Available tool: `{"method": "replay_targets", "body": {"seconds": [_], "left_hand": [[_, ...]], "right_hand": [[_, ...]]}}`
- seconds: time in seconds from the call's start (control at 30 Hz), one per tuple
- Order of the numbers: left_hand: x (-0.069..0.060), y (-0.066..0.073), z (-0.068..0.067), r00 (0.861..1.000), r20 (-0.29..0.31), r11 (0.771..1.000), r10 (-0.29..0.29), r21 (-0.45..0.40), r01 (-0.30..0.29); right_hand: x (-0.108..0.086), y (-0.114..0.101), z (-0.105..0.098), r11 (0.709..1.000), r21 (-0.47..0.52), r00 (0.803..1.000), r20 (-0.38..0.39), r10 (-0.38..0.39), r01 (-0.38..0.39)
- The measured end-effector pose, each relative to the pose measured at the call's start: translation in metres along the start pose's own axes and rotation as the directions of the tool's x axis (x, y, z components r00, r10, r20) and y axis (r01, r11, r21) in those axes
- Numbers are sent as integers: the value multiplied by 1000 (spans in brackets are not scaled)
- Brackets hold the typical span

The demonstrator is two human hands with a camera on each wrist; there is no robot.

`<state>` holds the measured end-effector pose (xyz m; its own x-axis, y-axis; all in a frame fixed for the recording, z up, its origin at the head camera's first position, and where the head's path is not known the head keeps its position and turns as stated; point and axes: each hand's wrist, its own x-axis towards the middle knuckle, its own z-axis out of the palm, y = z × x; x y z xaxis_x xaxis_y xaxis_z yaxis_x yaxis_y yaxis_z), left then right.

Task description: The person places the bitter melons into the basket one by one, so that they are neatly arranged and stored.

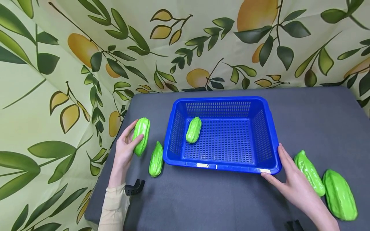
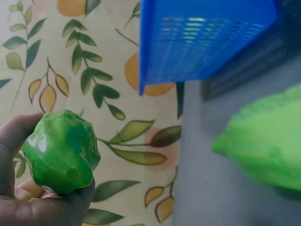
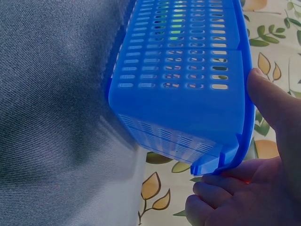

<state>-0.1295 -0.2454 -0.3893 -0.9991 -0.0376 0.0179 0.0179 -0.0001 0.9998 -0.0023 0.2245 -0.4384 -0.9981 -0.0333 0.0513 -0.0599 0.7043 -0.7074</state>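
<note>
Glossy green, a gourd [image 1: 142,130] sits grasped in the left hand [image 1: 123,148], at nine o'clock from the blue basket [image 1: 226,139]; the step looks like loading, so the next move calls for clearing the rim [image 1: 242,169], which the right hand [image 1: 292,179] grips at four o'clock.

Basket [image 1: 224,141] on tbl [image 1: 202,202], 1st gourd [image 1: 193,130] in L end, 2nd gourd [image 1: 156,160] just L, R-side gourds [image 1: 310,173] [image 1: 340,195] poss. touching.

A grey bench [image 1: 219,202] spreads beneath the left hand [image 1: 124,147] and right hand [image 1: 293,180], its surface cloth-like. Beyond the hands, and round to the left of the left hand, hangs a lightly creased cream cloth [image 1: 170,57] printed with green leaves [image 1: 53,147] and orange fruit [image 1: 257,14]. Soft shadows fall on the bench near the hands.
</note>
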Motion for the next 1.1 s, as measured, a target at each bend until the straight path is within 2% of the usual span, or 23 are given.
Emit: {"method": "replay_targets", "body": {"seconds": [0.43, 0.6, 1.1], "left_hand": [[11, 14, 22, 998, 53, 999, 20, -27, -19], [15, 19, 30, 996, 79, 998, 44, -48, -41], [25, 34, 65, 982, 170, 992, 79, -108, -61]], "right_hand": [[-1, -2, -2, 1000, -4, 1000, -21, -14, 13], [-1, -3, -1, 1000, -2, 1000, -21, -12, 12], [-1, -5, 0, 1000, -21, 1000, -14, 1, -1]]}}
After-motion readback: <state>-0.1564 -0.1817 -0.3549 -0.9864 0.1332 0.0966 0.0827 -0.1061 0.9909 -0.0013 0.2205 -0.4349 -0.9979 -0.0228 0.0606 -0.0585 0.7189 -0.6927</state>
